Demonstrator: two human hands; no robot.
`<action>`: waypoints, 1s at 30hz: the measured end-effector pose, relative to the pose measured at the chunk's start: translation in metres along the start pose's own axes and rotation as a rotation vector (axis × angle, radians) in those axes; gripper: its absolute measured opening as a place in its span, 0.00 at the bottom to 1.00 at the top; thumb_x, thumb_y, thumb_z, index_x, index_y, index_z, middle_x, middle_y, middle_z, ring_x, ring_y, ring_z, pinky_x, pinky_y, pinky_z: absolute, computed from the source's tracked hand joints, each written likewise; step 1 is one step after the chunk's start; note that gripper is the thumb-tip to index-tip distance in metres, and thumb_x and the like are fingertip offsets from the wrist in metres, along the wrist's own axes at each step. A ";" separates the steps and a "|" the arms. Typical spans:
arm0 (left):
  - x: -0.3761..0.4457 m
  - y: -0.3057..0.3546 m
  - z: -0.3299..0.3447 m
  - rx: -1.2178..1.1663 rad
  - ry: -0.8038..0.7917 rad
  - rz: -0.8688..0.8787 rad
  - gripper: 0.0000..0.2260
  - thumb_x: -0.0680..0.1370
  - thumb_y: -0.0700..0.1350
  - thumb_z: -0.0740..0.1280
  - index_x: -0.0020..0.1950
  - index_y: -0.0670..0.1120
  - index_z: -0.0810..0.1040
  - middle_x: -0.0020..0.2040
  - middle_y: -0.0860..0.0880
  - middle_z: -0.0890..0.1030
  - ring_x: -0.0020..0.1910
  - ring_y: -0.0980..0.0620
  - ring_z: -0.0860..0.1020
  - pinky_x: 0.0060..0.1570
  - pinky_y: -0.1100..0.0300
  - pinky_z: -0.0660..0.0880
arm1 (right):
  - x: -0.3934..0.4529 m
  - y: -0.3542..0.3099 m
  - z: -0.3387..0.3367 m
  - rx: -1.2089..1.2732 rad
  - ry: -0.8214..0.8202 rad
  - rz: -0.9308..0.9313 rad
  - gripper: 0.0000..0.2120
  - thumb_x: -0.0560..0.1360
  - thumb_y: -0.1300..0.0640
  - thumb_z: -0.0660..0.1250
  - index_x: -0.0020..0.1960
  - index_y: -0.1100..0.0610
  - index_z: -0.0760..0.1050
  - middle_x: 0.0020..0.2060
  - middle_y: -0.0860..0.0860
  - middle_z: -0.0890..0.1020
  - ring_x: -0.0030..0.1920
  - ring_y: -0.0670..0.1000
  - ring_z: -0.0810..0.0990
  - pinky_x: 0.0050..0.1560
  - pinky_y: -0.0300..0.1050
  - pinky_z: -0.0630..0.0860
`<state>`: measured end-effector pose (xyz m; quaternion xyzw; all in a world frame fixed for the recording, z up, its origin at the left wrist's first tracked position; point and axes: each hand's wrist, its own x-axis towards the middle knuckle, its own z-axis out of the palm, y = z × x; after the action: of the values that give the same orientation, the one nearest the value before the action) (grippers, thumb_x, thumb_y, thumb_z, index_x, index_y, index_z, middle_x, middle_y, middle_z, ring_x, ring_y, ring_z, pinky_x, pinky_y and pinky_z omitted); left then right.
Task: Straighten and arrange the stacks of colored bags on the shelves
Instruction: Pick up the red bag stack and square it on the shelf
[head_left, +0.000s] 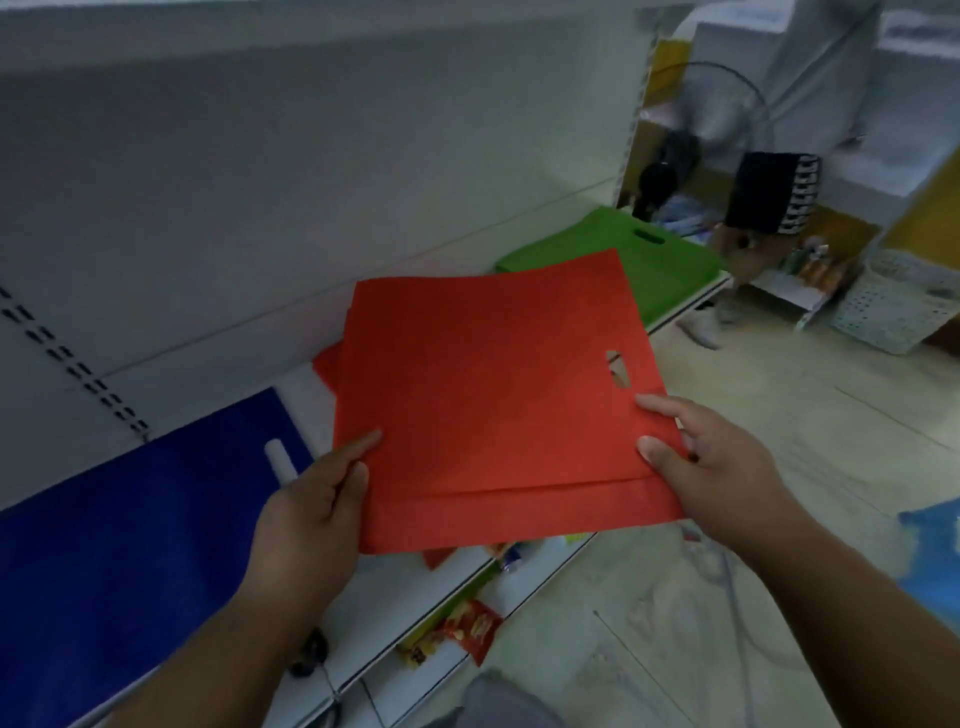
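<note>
A stack of red bags (488, 395) with a cut-out handle is held over the front edge of the white shelf (218, 358). My left hand (317, 493) grips its near left corner, thumb on top. My right hand (711, 467) pinches its near right edge just below the handle hole. More red bags (327, 369) peek out beneath on the shelf. A blue stack (114, 561) lies on the shelf to the left. A green stack (654, 265) lies at the far right end of the shelf.
Snack packets (467, 629) sit on the lower shelf below. A person (753, 218) in dark shorts stands in the aisle at the far right, beside a white perforated basket (893, 301). Tiled floor (727, 571) spreads to the right.
</note>
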<state>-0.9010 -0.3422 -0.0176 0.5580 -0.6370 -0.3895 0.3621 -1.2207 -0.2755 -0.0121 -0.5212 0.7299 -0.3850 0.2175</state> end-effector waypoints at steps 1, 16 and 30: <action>0.010 0.000 0.001 -0.001 0.021 -0.013 0.13 0.83 0.45 0.58 0.61 0.62 0.73 0.48 0.70 0.69 0.38 0.81 0.71 0.34 0.82 0.67 | 0.017 0.003 0.005 0.009 -0.029 -0.011 0.19 0.77 0.57 0.69 0.64 0.41 0.74 0.50 0.37 0.80 0.47 0.30 0.79 0.43 0.23 0.72; 0.066 0.004 0.055 0.604 0.127 -0.289 0.16 0.82 0.41 0.54 0.68 0.52 0.69 0.63 0.48 0.75 0.44 0.54 0.73 0.41 0.62 0.70 | 0.208 0.003 0.040 -0.293 -0.514 -0.202 0.24 0.80 0.54 0.64 0.74 0.45 0.64 0.63 0.47 0.75 0.49 0.47 0.79 0.43 0.38 0.72; 0.072 0.003 0.106 1.028 0.283 -0.427 0.12 0.78 0.48 0.62 0.61 0.52 0.75 0.54 0.49 0.74 0.52 0.47 0.76 0.54 0.51 0.71 | 0.240 0.023 0.061 -0.835 -0.496 -0.579 0.15 0.79 0.52 0.62 0.63 0.55 0.72 0.49 0.53 0.74 0.40 0.52 0.76 0.42 0.49 0.79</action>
<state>-1.0057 -0.4033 -0.0589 0.8254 -0.5630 -0.0158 0.0391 -1.2776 -0.5154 -0.0477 -0.8169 0.5744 0.0266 0.0436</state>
